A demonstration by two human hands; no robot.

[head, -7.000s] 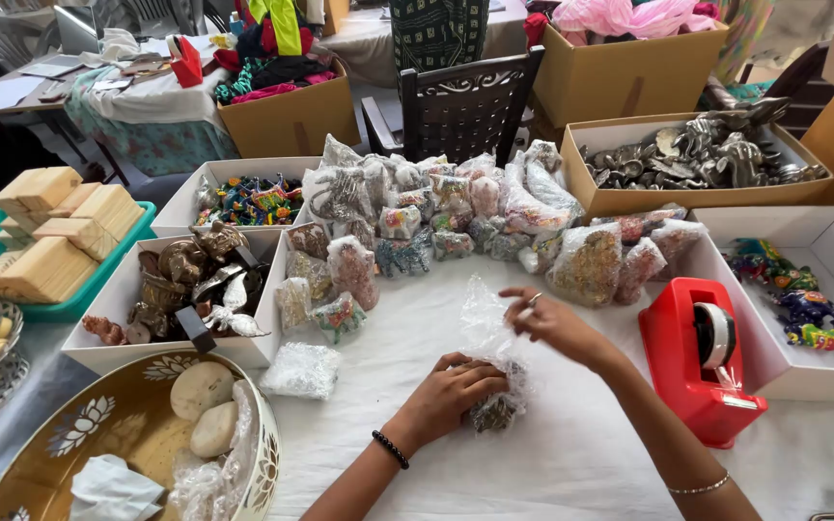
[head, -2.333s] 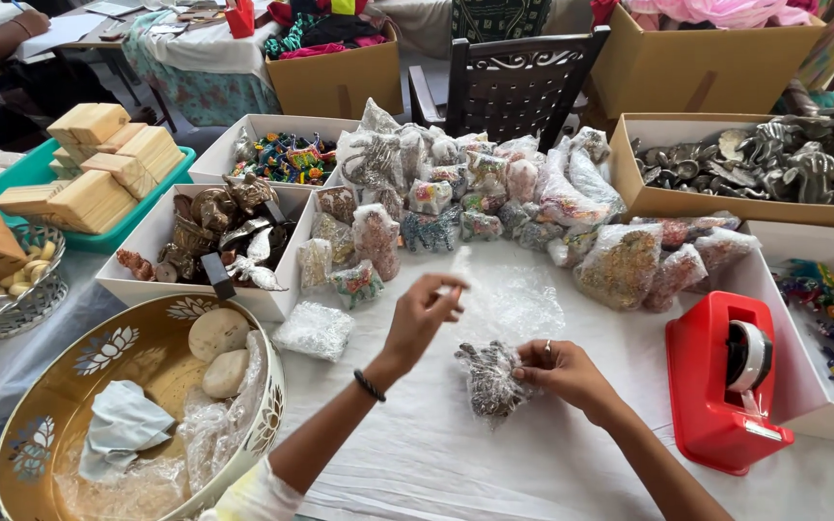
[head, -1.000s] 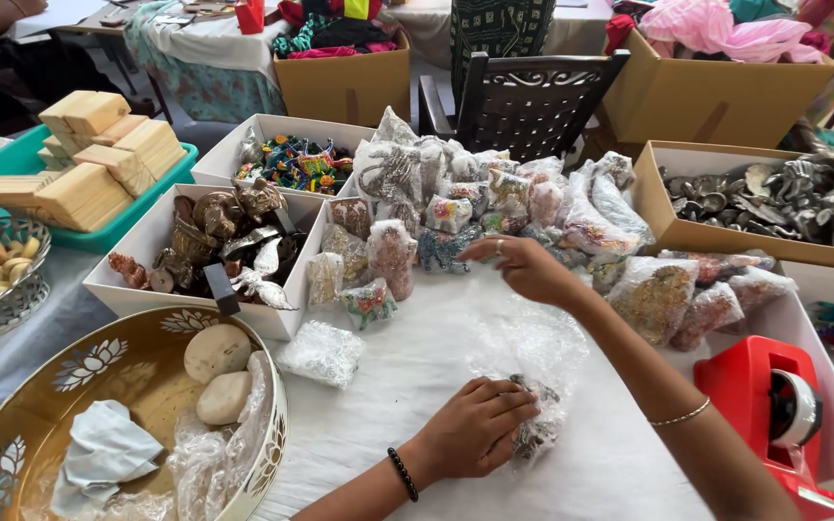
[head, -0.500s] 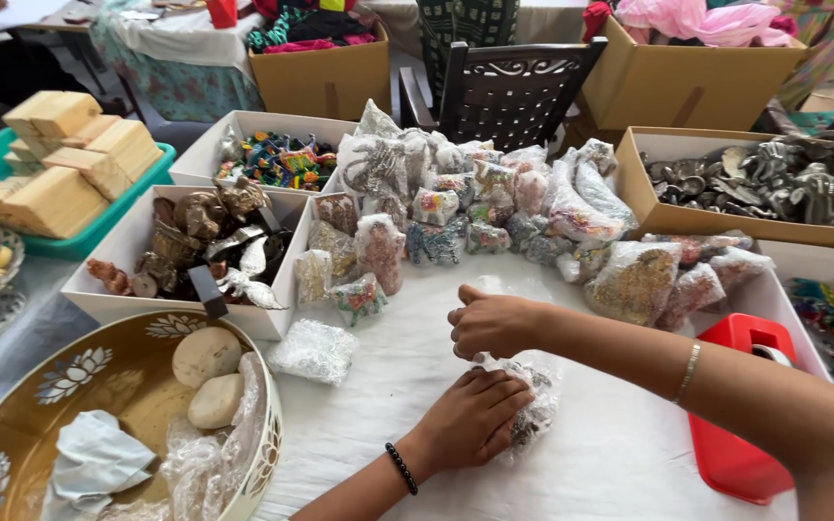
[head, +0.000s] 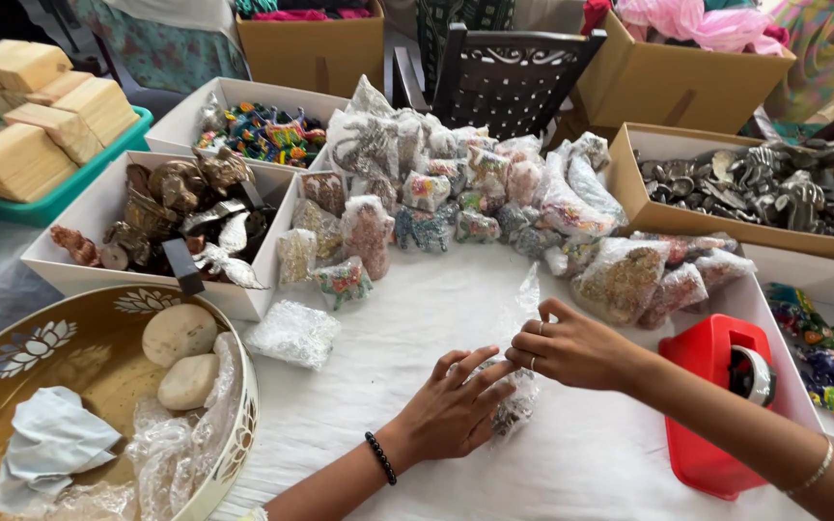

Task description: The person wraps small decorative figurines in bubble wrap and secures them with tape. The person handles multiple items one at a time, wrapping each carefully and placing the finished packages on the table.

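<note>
My left hand (head: 451, 410) presses down on a small metal figurine in clear wrap (head: 512, 410) that lies on the white cloth. My right hand (head: 571, 349) is just above and to the right of it, its fingers pinching the upright edge of the clear plastic wrap (head: 525, 314). Both hands sit close together near the table's middle. A pile of wrapped figurines (head: 475, 203) lies behind them.
A red tape dispenser (head: 721, 405) stands right of my right hand. A gold bowl (head: 69, 318) with stones and plastic is at the left. White boxes of metal figures (head: 171, 217) and coloured toys (head: 263, 130) stand behind, with a cardboard box of metal pieces (head: 755, 183) at the right.
My right hand drew back from the pile of wrapped figurines and came down to the wrap beside my left hand. My left hand stayed on the figurine.
</note>
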